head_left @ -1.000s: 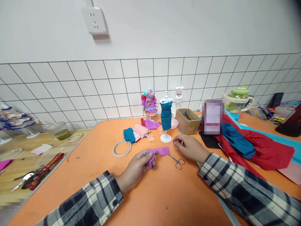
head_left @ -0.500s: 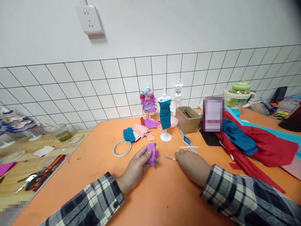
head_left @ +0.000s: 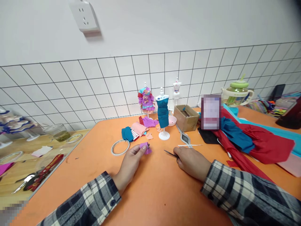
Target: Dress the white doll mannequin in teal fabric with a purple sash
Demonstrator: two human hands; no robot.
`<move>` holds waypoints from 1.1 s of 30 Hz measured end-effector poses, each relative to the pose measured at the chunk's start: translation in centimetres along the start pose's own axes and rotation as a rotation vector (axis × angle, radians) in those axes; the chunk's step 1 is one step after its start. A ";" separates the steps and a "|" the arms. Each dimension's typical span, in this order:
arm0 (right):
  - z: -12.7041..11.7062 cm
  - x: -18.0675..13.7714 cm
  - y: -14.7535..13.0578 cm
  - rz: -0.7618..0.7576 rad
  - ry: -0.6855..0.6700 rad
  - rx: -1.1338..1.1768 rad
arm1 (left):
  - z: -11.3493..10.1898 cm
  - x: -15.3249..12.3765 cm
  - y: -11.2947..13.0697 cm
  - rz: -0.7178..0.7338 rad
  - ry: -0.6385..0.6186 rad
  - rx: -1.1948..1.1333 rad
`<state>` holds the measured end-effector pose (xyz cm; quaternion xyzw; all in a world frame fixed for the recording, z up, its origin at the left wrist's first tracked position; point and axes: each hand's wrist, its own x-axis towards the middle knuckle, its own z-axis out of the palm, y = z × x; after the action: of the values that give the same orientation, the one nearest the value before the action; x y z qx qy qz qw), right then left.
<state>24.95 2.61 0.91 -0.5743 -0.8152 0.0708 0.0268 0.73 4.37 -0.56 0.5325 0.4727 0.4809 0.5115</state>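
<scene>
My left hand (head_left: 130, 161) pinches a small folded piece of purple fabric (head_left: 145, 147) just above the orange table (head_left: 150, 201). My right hand (head_left: 191, 161) is closed around small scissors (head_left: 169, 153), whose closed blades point left toward the fabric. Behind the hands stands a small mannequin in a teal dress (head_left: 163, 113) on a white base. A ring of tape (head_left: 120, 147) lies left of my left hand.
Further back are a mannequin in a purple dress (head_left: 146, 99), a bare white mannequin (head_left: 176, 88), fabric scraps (head_left: 138, 128), a pink bowl (head_left: 172, 120) and a cardboard box (head_left: 186, 117). Red and teal cloth (head_left: 251, 142) lies at the right. A glass jar (head_left: 57, 131) stands on the left table.
My right hand moved from near the mannequin base onto the scissors and picked them up. My left hand folded the purple fabric smaller and shifted forward.
</scene>
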 end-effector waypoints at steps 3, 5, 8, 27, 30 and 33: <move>0.3 0.4 0.1 -0.042 0.056 0.152 | -0.2 0.2 0.5 0.023 -0.009 0.117; 0.6 0.5 0.3 -0.081 0.049 0.243 | -0.3 0.2 0.7 0.047 -0.023 0.118; 0.8 0.5 0.8 -0.102 -0.006 0.308 | -0.2 0.0 0.8 0.073 -0.066 0.047; 0.2 -0.7 -2.3 -0.138 0.487 0.936 | 2.2 -2.9 0.2 0.097 -0.413 0.311; -0.9 -0.6 -1.2 -0.056 0.439 1.117 | 1.9 -2.5 0.3 0.091 -0.387 0.432; -1.6 -0.4 0.1 -0.037 0.415 1.226 | 1.5 -2.1 0.3 0.117 -0.375 0.535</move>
<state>25.37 2.40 2.47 -0.4424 -0.6146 0.4105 0.5080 2.07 2.14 -0.36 0.7533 0.4486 0.2621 0.4032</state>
